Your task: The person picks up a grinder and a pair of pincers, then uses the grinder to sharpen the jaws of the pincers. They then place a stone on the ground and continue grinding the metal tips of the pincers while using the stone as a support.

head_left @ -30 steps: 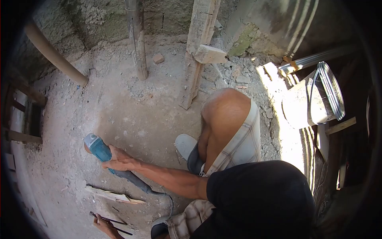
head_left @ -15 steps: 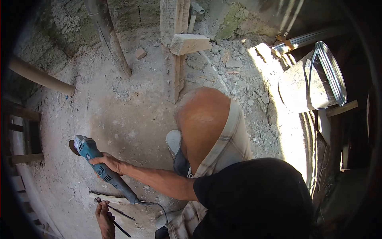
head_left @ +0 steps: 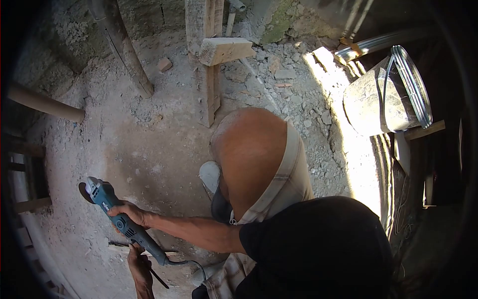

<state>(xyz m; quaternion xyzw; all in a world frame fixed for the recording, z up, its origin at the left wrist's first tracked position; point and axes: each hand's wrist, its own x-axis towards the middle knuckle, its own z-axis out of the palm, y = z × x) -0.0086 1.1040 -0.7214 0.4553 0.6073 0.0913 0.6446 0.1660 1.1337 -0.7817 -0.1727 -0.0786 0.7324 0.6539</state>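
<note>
I judge this to be the step of getting tool and workpiece together, no cutting begun. My right hand is wrapped tight around the body of the blue angle grinder, fingers over the top. The grinder sits in the lower left of the frame with its disc pointing to the left edge, clear of the dusty floor as far as I can tell. Its cord trails back towards my leg.

My left hand is low at the bottom edge, just under the grinder's handle end. It is closed on a thin dark rod that slants down and to the right along the floor. I cannot make out whether there is one rod or two.

What the next move calls for, I'd say, is pinning the rod firmly before the disc comes near. My left fingers should stay well back from the cutting line, and the cord out of the disc's way.
</note>
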